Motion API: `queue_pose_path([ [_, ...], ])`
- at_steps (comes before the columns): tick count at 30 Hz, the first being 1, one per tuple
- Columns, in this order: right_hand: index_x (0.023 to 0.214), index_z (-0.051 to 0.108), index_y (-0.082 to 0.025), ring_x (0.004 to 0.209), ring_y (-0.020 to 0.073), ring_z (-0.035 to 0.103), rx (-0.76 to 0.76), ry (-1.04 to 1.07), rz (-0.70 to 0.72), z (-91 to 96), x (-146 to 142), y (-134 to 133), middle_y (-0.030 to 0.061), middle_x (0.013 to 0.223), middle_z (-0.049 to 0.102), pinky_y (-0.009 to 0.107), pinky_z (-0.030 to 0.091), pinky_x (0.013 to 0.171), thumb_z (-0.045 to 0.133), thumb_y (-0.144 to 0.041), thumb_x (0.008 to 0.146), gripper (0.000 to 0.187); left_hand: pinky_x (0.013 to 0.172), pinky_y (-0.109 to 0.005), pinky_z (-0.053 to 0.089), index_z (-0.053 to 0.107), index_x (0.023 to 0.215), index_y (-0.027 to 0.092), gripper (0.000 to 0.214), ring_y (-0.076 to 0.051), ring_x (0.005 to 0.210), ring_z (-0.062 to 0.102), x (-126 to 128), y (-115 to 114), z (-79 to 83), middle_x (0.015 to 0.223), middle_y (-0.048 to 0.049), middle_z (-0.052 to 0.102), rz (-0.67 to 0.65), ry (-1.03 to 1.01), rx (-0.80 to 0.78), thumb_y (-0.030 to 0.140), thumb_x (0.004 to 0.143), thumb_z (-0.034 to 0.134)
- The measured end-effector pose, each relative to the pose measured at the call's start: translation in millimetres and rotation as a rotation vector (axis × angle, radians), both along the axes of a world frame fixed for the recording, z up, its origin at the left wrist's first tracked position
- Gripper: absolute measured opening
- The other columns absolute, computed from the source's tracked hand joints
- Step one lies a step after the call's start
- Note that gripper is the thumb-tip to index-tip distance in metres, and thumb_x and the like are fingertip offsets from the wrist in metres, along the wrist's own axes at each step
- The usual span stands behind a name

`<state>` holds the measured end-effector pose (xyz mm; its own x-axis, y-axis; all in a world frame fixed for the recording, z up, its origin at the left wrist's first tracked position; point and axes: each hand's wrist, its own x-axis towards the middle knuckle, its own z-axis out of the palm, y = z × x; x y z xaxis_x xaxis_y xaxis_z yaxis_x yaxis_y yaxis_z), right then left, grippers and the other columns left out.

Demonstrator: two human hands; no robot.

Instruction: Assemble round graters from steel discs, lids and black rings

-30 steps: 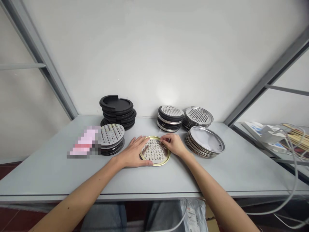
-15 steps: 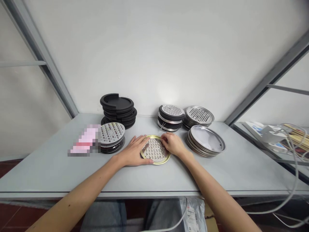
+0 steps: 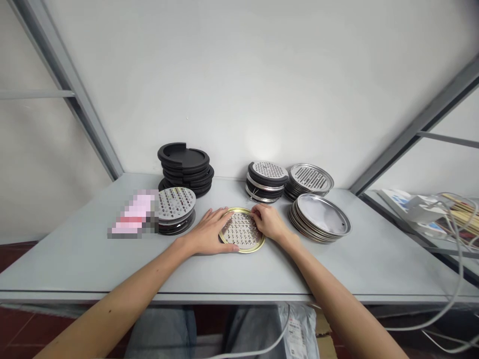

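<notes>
A round metal grater plate (image 3: 242, 230) with a gold-coloured rim lies flat on the table, close to its middle. My left hand (image 3: 207, 233) rests at its left side with spread fingers, the fingertips on the far rim and the thumb along the near rim. At the upper right of the plate, my right hand (image 3: 269, 221) is closed, its curled fingers pinching the rim. The right fingertips are partly hidden, so I cannot make out whether they hold anything small besides the rim.
Black ring-shaped holders (image 3: 183, 157) are stacked at the back left, with perforated discs (image 3: 175, 203) in front. A pixelated pink patch (image 3: 132, 214) lies beside them. Grater discs (image 3: 267, 172), slotted plates (image 3: 312, 178) and shiny lids (image 3: 322, 214) stand in stacks on the right. White cables (image 3: 458, 269) hang beyond.
The view has shifted very slightly. Both hands keep their places at the grater plate, and the right fingers show hardly any movement at the rim.
</notes>
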<state>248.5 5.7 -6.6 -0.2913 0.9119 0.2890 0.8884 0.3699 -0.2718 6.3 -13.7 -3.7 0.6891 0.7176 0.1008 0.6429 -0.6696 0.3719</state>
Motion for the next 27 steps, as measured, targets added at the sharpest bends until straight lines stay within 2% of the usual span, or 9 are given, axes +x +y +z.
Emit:
queue_pose_path([
  [18, 0.086, 0.063, -0.015, 0.073, 0.0164, 0.057, 0.036, 0.007, -0.073, -0.1, 0.1, -0.9, 0.0084, 0.085, 0.066, 0.026, 0.036, 0.064, 0.047, -0.017, 0.086, 0.016, 0.115, -0.048, 0.011, 0.015, 0.148, 0.022, 0.102, -0.03, 0.142, 0.017, 1.1, -1.4, 1.0, 0.153, -0.0139, 0.022, 0.013, -0.012, -0.006, 0.076, 0.07, 0.053],
  [27, 0.085, 0.062, -0.017, 0.071, 0.0153, 0.055, 0.069, 0.155, 0.0, -2.9, 4.5, -2.0, 0.0037, 0.078, 0.062, 0.025, 0.038, 0.065, 0.048, -0.023, 0.087, 0.015, 0.115, -0.047, 0.013, 0.017, 0.148, 0.022, 0.105, -0.031, 0.14, 0.02, -0.4, -1.7, 2.0, 0.152, -0.0129, 0.025, 0.011, -0.053, -0.014, 0.076, 0.068, 0.057],
])
